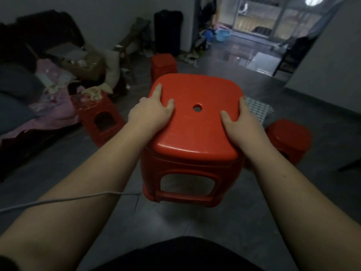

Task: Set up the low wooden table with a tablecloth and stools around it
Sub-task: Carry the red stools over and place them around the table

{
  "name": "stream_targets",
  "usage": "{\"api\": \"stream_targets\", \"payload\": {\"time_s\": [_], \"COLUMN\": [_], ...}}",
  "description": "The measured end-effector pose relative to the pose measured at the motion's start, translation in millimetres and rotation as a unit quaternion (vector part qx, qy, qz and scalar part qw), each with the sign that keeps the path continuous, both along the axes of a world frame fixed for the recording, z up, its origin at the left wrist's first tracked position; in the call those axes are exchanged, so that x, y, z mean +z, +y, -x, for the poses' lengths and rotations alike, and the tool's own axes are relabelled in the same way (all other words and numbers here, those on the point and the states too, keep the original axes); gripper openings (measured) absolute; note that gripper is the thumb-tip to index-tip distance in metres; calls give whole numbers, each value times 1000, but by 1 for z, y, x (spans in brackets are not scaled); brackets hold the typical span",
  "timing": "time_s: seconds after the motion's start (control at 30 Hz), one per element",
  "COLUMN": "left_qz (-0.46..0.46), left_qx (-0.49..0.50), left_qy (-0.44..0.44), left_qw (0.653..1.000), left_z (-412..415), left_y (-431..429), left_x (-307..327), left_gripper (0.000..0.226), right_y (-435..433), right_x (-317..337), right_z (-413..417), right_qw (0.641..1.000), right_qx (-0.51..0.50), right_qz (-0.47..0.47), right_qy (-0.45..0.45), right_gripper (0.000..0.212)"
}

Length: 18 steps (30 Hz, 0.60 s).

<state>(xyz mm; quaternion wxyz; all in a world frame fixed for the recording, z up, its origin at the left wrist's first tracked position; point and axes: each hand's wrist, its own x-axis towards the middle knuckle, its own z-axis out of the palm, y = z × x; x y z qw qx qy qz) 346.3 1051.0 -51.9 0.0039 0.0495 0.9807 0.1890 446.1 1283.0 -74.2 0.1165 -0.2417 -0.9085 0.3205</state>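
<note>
Nearest, at six o'clock, dark clothing (181,255) is cut off by the bottom edge, and a grey cable (58,200) runs in from eight o'clock, passing out of sight behind the left forearm. Both bare arms stretch forward. The left hand (152,112) and right hand (240,122) grip the seat of a red stool (195,133) at centre, thumbs on top, most fingers out of sight over its side edges. Whether its feet touch the grey floor (195,222) cannot be told. Behind it, at two o'clock, only a corner of the checked tablecloth (257,108) shows, and the table beneath is hidden. The right stool (289,139) stands just beside the cloth, the left stool (101,122) at nine o'clock and the far stool (164,65) at twelve, with bare floor between them. Dim, blurred clutter (58,71) fills ten o'clock.
</note>
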Motion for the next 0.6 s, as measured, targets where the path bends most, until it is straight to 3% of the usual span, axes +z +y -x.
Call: {"api": "stream_targets", "payload": {"time_s": [0.33, 0.6], "left_qz": [0, 27], "left_qx": [-125, -216], "left_qy": [-23, -35], "left_qw": [992, 975], "left_z": [32, 68], "left_y": [154, 223], "left_x": [-26, -52], "left_gripper": [73, 73], "right_y": [112, 144], "right_x": [-18, -45], "right_z": [-24, -25], "right_qw": [989, 969], "right_qx": [-141, -236], "right_qz": [9, 32], "right_qy": [-43, -62], "right_gripper": [82, 81]}}
